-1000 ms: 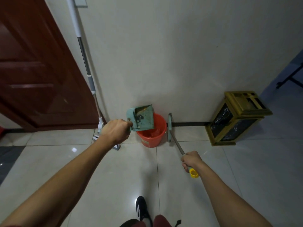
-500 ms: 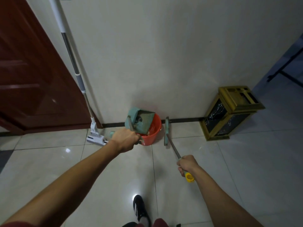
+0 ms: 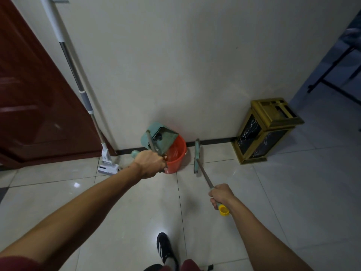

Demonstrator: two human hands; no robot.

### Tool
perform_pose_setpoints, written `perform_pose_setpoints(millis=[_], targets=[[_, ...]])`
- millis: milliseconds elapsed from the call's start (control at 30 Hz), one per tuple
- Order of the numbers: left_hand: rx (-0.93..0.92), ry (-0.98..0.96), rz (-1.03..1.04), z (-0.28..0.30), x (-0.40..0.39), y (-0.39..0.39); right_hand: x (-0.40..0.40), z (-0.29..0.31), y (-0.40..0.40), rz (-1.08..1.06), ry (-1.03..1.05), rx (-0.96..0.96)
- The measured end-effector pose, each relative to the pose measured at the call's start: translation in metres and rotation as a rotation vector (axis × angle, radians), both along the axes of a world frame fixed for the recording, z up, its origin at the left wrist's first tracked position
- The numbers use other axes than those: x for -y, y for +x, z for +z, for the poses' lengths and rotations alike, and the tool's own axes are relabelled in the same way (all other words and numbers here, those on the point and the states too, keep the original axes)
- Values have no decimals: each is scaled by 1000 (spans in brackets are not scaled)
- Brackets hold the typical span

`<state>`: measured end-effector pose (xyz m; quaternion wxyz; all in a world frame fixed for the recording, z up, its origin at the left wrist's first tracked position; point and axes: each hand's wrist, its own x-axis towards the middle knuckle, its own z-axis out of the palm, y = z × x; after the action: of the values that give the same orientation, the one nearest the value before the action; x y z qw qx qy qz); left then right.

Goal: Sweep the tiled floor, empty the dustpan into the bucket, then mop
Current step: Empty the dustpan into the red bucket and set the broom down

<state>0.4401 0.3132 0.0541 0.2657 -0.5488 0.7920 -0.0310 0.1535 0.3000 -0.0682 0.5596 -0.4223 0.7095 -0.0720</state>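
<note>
Left hand point(image 3: 150, 163) is gripping the dustpan point(image 3: 159, 138) handle, pan tipped up over the orange bucket point(image 3: 175, 155) by the wall. Right hand point(image 3: 220, 195) is wrapped around the broom point(image 3: 197, 156) handle (yellow cap at the end), its head on the floor just right of the bucket. Mop point(image 3: 106, 163) leans on the wall to the left.

Teal dustpan point(image 3: 158, 136), orange-red bucket point(image 3: 175, 154), gold bin point(image 3: 267, 130) with seemingly black marbled panels
</note>
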Motion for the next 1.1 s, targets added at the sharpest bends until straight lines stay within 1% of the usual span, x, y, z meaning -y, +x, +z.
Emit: perform_pose_setpoints(millis=[133,267,367,533,733,933,1100], targets=[[28,-10,-96,-8,-7,-16,-5,-6,-4,12,7,-11],[62,36,-153,-25,-18,-28,-10,-10,-8,23,11,-9],[39,27,-155,-27,-18,-31,-13,-9,-10,25,18,-6],[16,-12,-110,-12,-8,-27,-15,-5,-15,30,12,-9],[57,-16,-121,-3,-6,-30,-15,-5,-18,24,4,-10],[64,14,-149,-15,-31,-51,-21,-8,-19,21,1,-7],[21,33,-138,-23,-47,-63,-27,-4,-21,28,7,29]])
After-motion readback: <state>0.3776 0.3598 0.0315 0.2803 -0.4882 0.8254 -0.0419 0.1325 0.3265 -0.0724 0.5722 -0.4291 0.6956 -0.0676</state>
